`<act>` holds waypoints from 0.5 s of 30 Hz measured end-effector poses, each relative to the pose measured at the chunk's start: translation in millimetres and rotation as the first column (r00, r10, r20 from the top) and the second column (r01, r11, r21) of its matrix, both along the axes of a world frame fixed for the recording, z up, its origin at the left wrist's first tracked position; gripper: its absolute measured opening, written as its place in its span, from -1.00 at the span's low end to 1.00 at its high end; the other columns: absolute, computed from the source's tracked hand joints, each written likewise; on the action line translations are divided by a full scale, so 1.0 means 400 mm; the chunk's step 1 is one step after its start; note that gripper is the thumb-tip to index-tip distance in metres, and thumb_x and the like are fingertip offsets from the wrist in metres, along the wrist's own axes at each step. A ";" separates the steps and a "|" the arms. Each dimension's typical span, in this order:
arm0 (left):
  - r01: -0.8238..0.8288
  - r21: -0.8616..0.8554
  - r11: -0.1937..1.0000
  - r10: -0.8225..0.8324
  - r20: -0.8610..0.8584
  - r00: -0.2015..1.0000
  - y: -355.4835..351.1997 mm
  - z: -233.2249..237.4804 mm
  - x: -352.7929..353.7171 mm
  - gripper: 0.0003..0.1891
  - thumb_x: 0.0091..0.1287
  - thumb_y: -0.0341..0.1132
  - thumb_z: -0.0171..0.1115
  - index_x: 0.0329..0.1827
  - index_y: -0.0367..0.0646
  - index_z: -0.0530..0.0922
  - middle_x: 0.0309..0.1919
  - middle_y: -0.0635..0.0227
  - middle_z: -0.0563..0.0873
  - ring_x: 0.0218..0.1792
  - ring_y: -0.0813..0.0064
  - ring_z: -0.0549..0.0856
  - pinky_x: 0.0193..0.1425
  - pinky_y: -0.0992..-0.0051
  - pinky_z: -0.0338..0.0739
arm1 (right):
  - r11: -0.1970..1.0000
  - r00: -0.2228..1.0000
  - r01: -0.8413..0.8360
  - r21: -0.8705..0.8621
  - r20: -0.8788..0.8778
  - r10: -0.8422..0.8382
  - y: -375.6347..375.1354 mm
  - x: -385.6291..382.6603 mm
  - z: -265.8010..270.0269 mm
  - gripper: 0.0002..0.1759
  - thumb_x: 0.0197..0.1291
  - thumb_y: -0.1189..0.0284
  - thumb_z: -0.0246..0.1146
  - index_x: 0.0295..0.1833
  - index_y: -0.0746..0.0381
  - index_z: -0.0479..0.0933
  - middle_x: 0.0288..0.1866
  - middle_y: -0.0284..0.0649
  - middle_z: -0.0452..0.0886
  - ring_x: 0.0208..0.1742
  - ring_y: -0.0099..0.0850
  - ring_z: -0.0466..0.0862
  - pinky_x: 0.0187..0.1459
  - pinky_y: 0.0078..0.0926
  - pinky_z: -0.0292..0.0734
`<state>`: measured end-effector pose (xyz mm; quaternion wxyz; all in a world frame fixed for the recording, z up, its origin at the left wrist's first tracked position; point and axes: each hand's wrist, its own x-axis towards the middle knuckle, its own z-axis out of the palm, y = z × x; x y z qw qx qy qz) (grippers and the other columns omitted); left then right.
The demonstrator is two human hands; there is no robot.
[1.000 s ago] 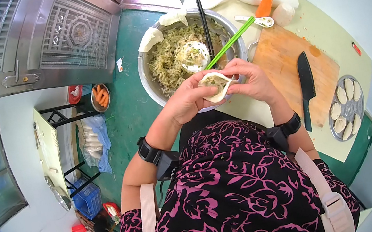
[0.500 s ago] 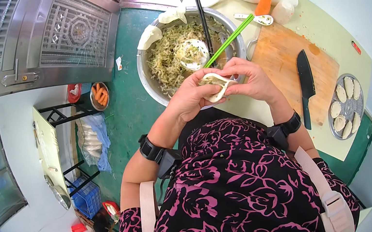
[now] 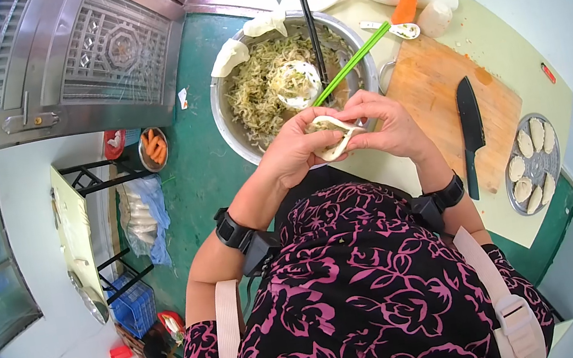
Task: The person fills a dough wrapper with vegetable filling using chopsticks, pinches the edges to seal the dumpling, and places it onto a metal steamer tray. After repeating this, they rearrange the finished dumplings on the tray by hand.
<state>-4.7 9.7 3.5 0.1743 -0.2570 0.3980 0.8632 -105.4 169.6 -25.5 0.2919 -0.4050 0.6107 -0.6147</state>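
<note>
Bench (image 3: 504, 55) first, pale and wide in front of us, and on it our big metal basin (image 3: 220, 110), heaped with shredded filling (image 3: 254, 101). Beside the basin lies the wooden cutting board (image 3: 425, 102) with a black-bladed knife (image 3: 471, 118) on it, then the round metal tray (image 3: 533, 168) carrying plump filled dumplings (image 3: 525, 143).

In to our hands now, up at the near rim of the basin! Our left hand (image 3: 289, 152) cups the dough wrapper (image 3: 343, 145), a narrow grip with the thumb at its opening; our right hand (image 3: 393, 127) has the other side pinched just as narrowly between thumb and fingers. The wrapper sits between the two, partly folded, filling showing inside.

Good handling here, we reckon, means the left hand cradling without squeezing, the thumb easing the filling in from the rim, and the right hand pressing small, even pinches. Press too hard and soft dough could thin or tear; catch one shred in the seam and it may gape.
</note>
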 end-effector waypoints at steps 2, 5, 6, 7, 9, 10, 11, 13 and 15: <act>0.001 -0.015 1.000 -0.001 0.001 1.000 0.000 -0.005 0.001 -0.71 0.08 -0.54 0.18 -0.11 -0.16 0.43 -0.23 0.27 0.60 -0.29 0.47 0.65 -0.24 0.49 0.63 | 1.000 1.000 -0.002 0.006 0.001 0.002 0.001 0.002 0.001 -0.57 -0.22 0.49 0.39 -0.11 0.24 0.55 -0.28 -0.31 0.50 -0.18 -0.47 0.49 -0.13 -0.59 0.37; -0.007 -0.091 0.996 0.006 -0.006 1.000 0.006 -0.001 0.000 -0.74 0.08 -0.54 0.18 -0.15 -0.17 0.43 -0.27 0.28 0.61 -0.34 0.50 0.65 -0.30 0.52 0.63 | 1.000 1.000 -0.011 -0.006 -0.004 0.011 0.001 0.003 0.000 -0.57 -0.23 0.47 0.40 -0.11 0.24 0.55 -0.28 -0.31 0.50 -0.19 -0.46 0.49 -0.13 -0.59 0.37; 0.000 -0.130 0.992 -0.002 -0.017 1.000 0.006 -0.001 0.000 -0.74 0.07 -0.54 0.18 -0.15 -0.18 0.43 -0.28 0.28 0.61 -0.35 0.51 0.65 -0.31 0.52 0.63 | 1.000 1.000 -0.011 -0.010 -0.019 0.011 0.000 0.004 0.001 -0.57 -0.23 0.47 0.40 -0.11 0.24 0.56 -0.28 -0.31 0.50 -0.19 -0.46 0.49 -0.13 -0.59 0.37; 0.005 -0.169 0.986 -0.010 -0.028 1.000 0.007 -0.001 0.000 -0.75 0.07 -0.54 0.17 -0.16 -0.19 0.43 -0.30 0.28 0.61 -0.37 0.51 0.65 -0.32 0.53 0.63 | 1.000 0.999 -0.011 -0.015 -0.034 0.010 -0.001 0.005 0.004 -0.57 -0.23 0.47 0.40 -0.11 0.24 0.56 -0.28 -0.31 0.50 -0.19 -0.46 0.49 -0.13 -0.59 0.37; 0.003 -0.224 0.975 -0.015 -0.055 0.998 0.007 -0.003 0.001 -0.76 0.07 -0.53 0.17 -0.18 -0.20 0.43 -0.32 0.27 0.61 -0.39 0.51 0.65 -0.34 0.54 0.63 | 1.000 0.999 -0.007 -0.018 -0.050 0.007 -0.002 0.007 0.005 -0.57 -0.22 0.47 0.40 -0.11 0.24 0.56 -0.29 -0.31 0.50 -0.20 -0.45 0.49 -0.13 -0.58 0.38; -0.006 -0.240 0.971 -0.012 -0.072 0.997 0.008 -0.006 0.001 -0.76 0.07 -0.53 0.17 -0.18 -0.20 0.43 -0.32 0.27 0.62 -0.39 0.50 0.65 -0.34 0.54 0.63 | 1.000 0.999 -0.004 -0.017 -0.050 0.004 -0.003 0.008 0.002 -0.58 -0.22 0.47 0.40 -0.12 0.24 0.56 -0.29 -0.30 0.50 -0.20 -0.45 0.50 -0.14 -0.58 0.38; -0.015 -0.255 0.967 -0.008 -0.090 0.996 0.009 -0.009 0.002 -0.77 0.07 -0.52 0.17 -0.18 -0.20 0.43 -0.33 0.27 0.62 -0.40 0.50 0.65 -0.35 0.54 0.63 | 1.000 0.999 -0.002 -0.016 -0.051 0.001 -0.003 0.009 0.000 -0.58 -0.21 0.47 0.40 -0.12 0.24 0.56 -0.29 -0.30 0.50 -0.20 -0.45 0.50 -0.14 -0.58 0.38; 0.013 -0.275 0.961 -0.038 -0.084 0.996 0.005 -0.012 0.004 -0.76 0.08 -0.52 0.18 -0.17 -0.20 0.43 -0.32 0.26 0.61 -0.39 0.49 0.65 -0.34 0.53 0.63 | 1.000 0.998 -0.008 -0.017 -0.069 0.006 -0.002 0.007 -0.003 -0.60 -0.20 0.47 0.39 -0.12 0.24 0.56 -0.29 -0.30 0.50 -0.21 -0.45 0.50 -0.15 -0.58 0.39; 0.016 -0.233 0.972 -0.031 -0.063 0.998 0.005 -0.007 0.004 -0.75 0.08 -0.51 0.18 -0.16 -0.20 0.42 -0.31 0.25 0.61 -0.37 0.47 0.65 -0.33 0.53 0.62 | 1.000 0.998 0.002 -0.023 -0.065 -0.003 -0.002 0.007 -0.006 -0.61 -0.19 0.47 0.38 -0.13 0.24 0.56 -0.29 -0.30 0.49 -0.21 -0.45 0.50 -0.16 -0.58 0.39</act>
